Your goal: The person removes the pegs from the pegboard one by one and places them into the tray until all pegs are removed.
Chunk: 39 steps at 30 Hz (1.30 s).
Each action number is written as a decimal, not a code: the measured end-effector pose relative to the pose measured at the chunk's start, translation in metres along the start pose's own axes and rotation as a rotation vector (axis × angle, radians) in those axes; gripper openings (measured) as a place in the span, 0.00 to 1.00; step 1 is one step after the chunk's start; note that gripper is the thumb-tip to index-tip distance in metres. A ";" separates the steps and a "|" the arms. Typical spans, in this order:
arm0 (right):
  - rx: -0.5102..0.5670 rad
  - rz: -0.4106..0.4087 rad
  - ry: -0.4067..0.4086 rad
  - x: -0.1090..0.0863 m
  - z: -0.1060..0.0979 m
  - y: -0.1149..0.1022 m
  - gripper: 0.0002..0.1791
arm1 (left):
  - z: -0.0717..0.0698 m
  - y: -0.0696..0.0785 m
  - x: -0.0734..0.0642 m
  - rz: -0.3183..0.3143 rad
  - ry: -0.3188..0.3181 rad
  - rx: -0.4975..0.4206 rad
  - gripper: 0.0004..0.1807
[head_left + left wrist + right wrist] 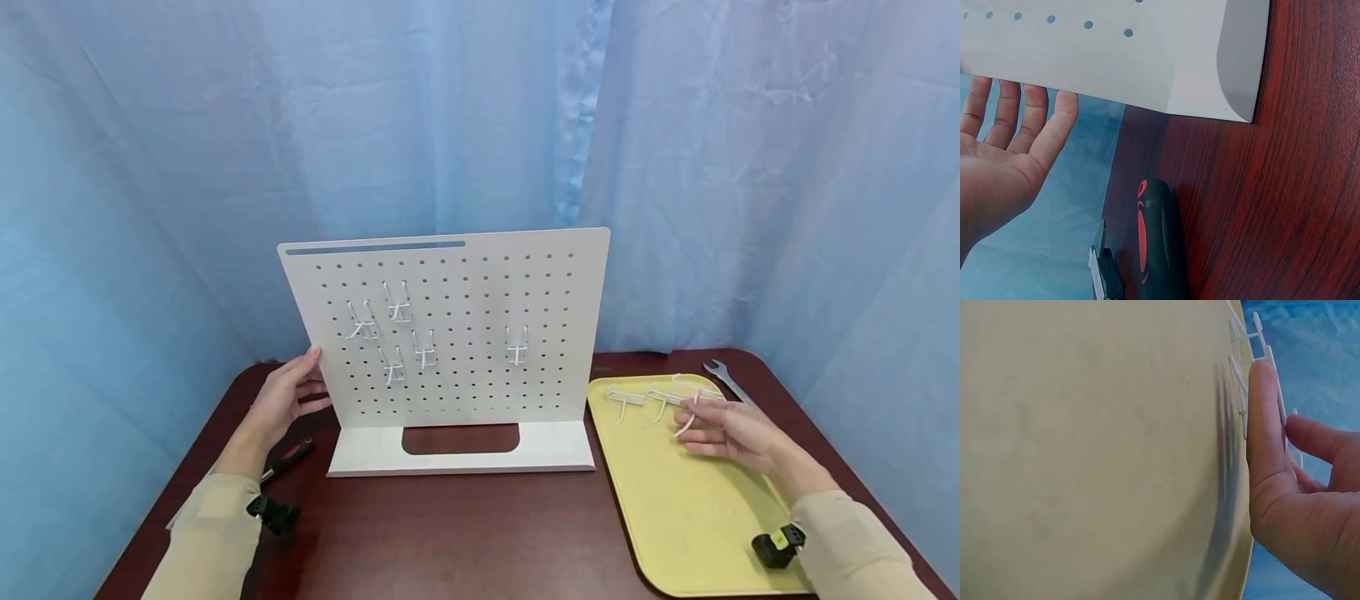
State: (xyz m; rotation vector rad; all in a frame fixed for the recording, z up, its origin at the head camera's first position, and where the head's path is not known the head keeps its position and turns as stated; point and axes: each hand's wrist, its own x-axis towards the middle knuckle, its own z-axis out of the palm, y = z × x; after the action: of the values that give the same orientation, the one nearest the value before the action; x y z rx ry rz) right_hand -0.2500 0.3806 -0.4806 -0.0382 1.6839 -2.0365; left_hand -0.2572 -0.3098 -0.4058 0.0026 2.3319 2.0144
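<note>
A white pegboard [457,392] stands upright on its base, with several white wire hooks [426,354] fixed in its holes. My left hand [287,396] holds the board's left edge; its thumb is at the front face and its fingertips meet the edge from behind in the left wrist view. Over the yellow tray [660,517], my right hand [731,429] pinches a white pegboard hook [687,423] between thumb and fingers. More white hooks [624,398] lie at the tray's far end, partly hidden by that hand.
A wrench [731,383] lies behind the tray at the right. Left of the board is a tool with a black and red handle [1159,237], beside another dark tool [1107,269]. Blue curtains [450,117] surround the dark red wooden table [450,533].
</note>
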 end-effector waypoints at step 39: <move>-0.131 0.066 0.244 0.001 0.002 0.001 0.18 | -0.001 -0.002 0.003 -0.004 0.004 0.006 0.29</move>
State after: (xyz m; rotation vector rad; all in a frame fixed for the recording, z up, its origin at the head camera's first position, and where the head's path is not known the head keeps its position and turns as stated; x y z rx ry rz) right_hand -0.2495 0.3782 -0.4816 0.2284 1.9373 -1.9431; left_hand -0.2599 -0.3110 -0.4079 -0.0052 2.3385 2.0069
